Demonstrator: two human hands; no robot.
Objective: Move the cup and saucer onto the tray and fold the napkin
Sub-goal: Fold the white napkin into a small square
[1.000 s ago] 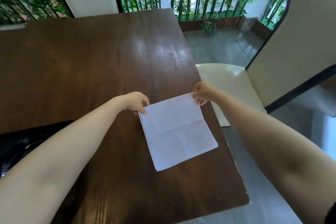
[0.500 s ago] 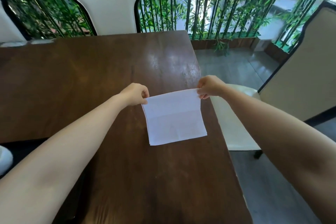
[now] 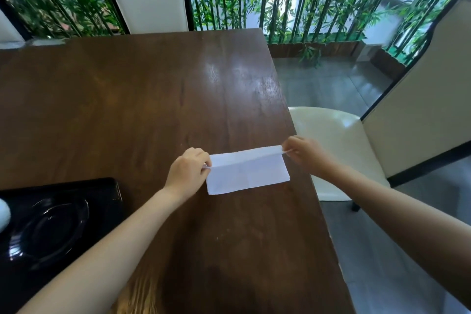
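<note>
I'm pinching the thin white paper napkin [image 3: 248,173] at both ends of its fold line, my left hand [image 3: 187,173] closed on the left end and my right hand [image 3: 304,154] closed on the right, just right of frame centre on the dark brown wooden counter [image 3: 127,109]. It looks light, limp and easy to tear, so I'd keep hold at the corners and ease it flat. The glossy black tray [image 3: 112,191] sits at lower left, carrying the dark glass saucer [image 3: 51,232]

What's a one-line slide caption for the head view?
Both hands, left hand and right hand, pinch the white napkin mid-fold on the wooden table; black tray at left.
</note>
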